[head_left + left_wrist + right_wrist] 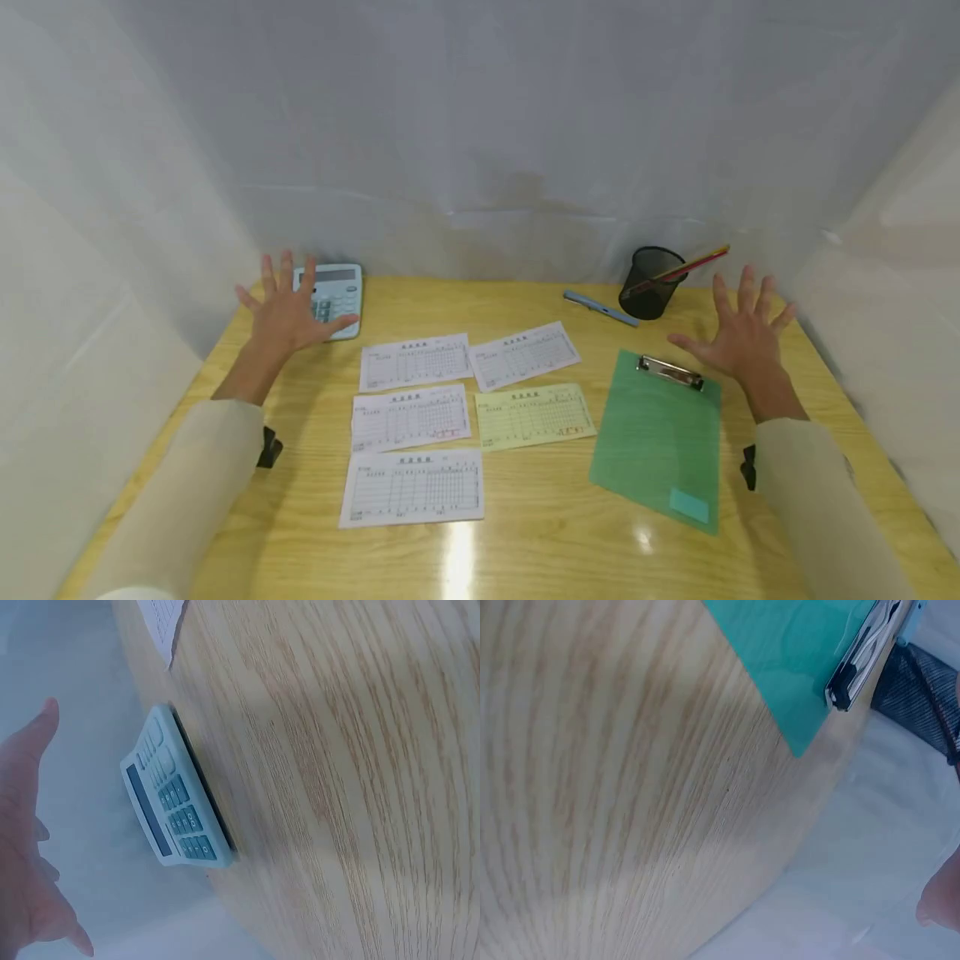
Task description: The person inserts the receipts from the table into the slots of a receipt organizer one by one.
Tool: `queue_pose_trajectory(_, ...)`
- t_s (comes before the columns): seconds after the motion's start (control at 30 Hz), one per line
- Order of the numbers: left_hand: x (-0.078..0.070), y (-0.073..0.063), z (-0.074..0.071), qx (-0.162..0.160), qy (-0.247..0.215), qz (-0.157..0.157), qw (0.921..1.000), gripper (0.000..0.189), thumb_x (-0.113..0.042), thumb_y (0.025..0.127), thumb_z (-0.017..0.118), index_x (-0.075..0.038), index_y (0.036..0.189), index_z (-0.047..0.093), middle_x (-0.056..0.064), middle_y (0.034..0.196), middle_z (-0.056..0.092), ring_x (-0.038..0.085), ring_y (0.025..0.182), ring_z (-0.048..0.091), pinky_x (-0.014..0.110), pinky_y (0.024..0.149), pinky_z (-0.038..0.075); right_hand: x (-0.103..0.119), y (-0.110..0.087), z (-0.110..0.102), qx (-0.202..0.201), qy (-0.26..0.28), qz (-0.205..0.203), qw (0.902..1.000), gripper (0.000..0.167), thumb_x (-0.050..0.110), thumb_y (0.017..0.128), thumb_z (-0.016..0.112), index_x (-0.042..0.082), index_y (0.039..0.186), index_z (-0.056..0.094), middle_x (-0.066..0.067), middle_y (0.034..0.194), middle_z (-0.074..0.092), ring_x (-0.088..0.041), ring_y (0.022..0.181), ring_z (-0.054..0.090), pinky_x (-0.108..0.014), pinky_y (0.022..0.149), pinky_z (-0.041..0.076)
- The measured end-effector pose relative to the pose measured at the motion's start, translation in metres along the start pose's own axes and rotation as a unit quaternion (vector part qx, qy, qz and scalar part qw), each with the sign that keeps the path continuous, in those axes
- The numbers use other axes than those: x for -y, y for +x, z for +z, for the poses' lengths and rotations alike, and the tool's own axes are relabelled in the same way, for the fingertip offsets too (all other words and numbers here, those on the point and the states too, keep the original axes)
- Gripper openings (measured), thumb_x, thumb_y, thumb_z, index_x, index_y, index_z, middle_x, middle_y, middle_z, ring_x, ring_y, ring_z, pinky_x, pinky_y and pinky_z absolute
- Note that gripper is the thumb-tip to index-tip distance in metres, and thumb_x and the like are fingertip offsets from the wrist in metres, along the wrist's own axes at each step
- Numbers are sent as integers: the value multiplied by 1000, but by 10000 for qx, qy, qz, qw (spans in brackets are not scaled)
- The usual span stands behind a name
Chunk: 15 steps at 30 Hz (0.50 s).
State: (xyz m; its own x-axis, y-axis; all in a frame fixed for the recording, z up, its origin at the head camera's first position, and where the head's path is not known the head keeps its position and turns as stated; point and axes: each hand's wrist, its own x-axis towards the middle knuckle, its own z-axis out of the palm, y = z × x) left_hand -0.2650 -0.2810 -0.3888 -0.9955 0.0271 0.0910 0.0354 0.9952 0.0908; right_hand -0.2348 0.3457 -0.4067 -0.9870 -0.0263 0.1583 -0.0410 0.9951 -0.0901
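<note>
My left hand (pixel 285 319) is raised with fingers spread, overlapping the light blue calculator (pixel 342 302) in the head view. In the left wrist view a gap shows between that hand (pixel 26 840) and the calculator (pixel 176 795). On the other side, my right hand (pixel 741 337) is also spread wide and holds nothing. It hovers near the top right corner of a green clipboard (pixel 656 442) with a metal clip (pixel 670 372). Only a fingertip of it enters the right wrist view, at the right edge.
White slips lie in the middle, among them a front slip (pixel 412 488), beside a yellow slip (pixel 535 417). At the back right, a black mesh pen cup (pixel 652 283) holds pencils (pixel 693 264), with a blue pen (pixel 600 308) lying by it. White sheeting (pixel 480 142) stands behind the table.
</note>
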Motion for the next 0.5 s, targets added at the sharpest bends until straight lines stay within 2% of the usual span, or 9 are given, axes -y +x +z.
queue_pose_trajectory(0.13,-5,-2,-1,6,-78,30,10000,117,-78,74,52,-12,153,-2,20,156,-20,49,141,-17,83,96,-1,4,-5,-3,74,-77,-66,9999,110,76,78,47,17,152,-8,-18,154,-27,-51,139,-19,-82,96,-7)
queue_pose_trajectory(0.27,-18,-6,-2,142,-171,124,9997,113,-75,76,52,-10,153,1,20,156,-18,48,141,-17,82,97,3,9,-7,-5,155,-97,-133,9997,110,75,78,48,16,153,-7,-21,156,-21,-53,140,-12,-82,97,-2)
queue_pose_trajectory(0.5,-47,-9,1,58,-625,603,9962,107,-68,79,56,-8,153,7,22,158,-7,46,144,-8,78,102,8,18,-9,-9,324,216,-358,9986,109,72,78,53,10,153,4,-27,157,-5,-54,140,-1,-80,99,7)
